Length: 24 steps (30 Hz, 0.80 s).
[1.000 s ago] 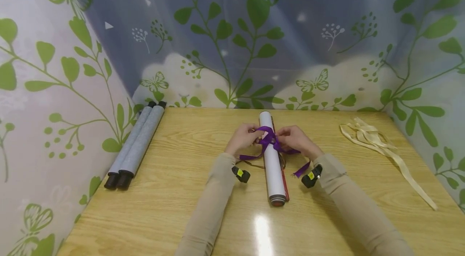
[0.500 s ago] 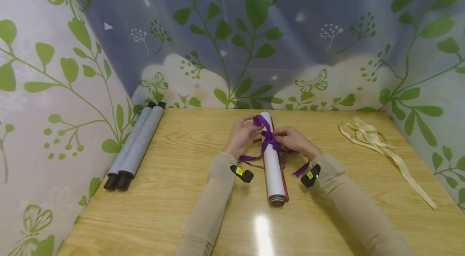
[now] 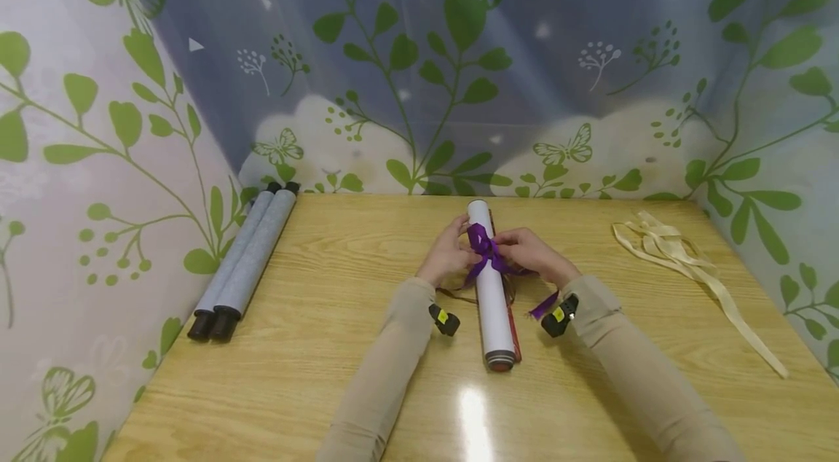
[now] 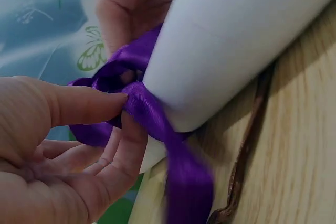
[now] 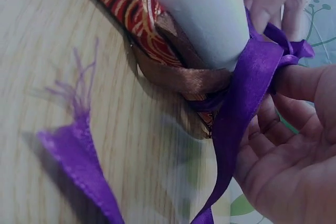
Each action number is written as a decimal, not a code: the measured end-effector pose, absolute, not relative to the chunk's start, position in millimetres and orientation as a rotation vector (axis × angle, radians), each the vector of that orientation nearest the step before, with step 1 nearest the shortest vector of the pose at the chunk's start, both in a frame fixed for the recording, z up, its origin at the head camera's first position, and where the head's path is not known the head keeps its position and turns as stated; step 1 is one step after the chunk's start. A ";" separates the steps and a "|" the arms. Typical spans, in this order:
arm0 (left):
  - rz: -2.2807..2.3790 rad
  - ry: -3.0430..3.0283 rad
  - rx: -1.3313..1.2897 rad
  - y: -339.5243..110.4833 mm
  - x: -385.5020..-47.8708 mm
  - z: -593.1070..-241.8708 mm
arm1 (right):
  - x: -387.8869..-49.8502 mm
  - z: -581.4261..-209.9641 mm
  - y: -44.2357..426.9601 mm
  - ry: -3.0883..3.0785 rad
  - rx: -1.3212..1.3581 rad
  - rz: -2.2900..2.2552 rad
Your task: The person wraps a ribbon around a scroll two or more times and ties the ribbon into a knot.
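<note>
A white rolled scroll (image 3: 494,309) lies lengthwise on the table, with purple ribbon (image 3: 483,243) looped and crossed around its upper part. At its left side my left hand (image 3: 448,254) pinches the ribbon between thumb and index finger, clearest in the left wrist view, where the purple ribbon (image 4: 189,182) hangs down from the pinch. My right hand (image 3: 534,254) is at the scroll's right side, its thumb and fingers gripping purple ribbon (image 5: 247,93) by the knot. A frayed ribbon end (image 5: 79,156) lies to the side. Red patterned fabric (image 5: 123,9) and a brown ribbon (image 5: 178,77) show beside the scroll.
Two grey-blue rolls (image 3: 255,258) with black ends lie side by side at the table's left. A cream ribbon (image 3: 714,280) lies loosely bunched at the right. Patterned cloth (image 3: 419,83) stands behind the table (image 3: 314,374).
My left hand let the raised purple loop drop lower and moved from beside it to the ribbon near the knot. The left ribbon tail was drawn inward. My right hand stayed nearly still.
</note>
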<state>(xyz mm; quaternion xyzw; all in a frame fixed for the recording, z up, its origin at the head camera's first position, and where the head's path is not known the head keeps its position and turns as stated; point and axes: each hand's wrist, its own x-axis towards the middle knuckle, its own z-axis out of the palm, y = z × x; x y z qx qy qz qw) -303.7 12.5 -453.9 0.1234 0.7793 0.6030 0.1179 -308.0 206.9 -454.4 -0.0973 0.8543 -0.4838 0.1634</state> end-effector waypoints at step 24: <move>1.710 2.218 0.300 -3.0 -306.6 -451.7 | -308.7 -453.1 217.3 2.540 -0.002 -1.577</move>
